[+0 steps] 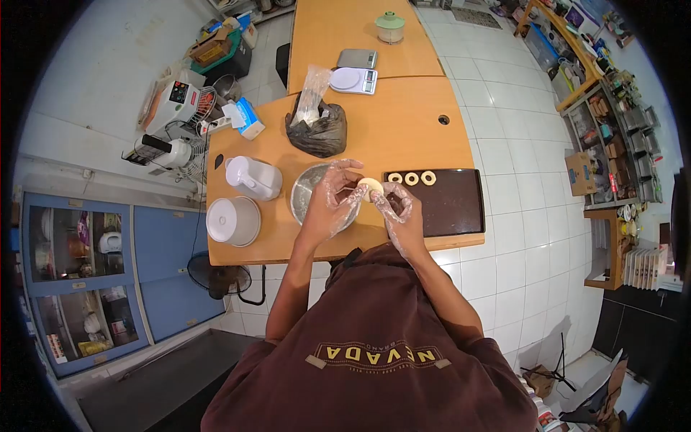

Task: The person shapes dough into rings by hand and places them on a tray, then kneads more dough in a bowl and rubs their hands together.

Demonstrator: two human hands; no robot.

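1. Head view: gloved left hand [332, 196] and right hand [400, 210] hold a dough piece [371, 189] above the bench [403, 129], fingers clamped on it.
2. Shaping seems underway; placing it beside the rings [412, 178] on the tray [450, 205] likely needs care.

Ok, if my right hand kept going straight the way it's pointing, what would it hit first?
Your right hand would likely meet the dough piece its fingers touch, then the left hand above the metal bowl; depth is unclear.

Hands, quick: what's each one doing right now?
Left hand: gloved, closed on the dough piece.
Right hand: gloved, closed on the same dough piece.
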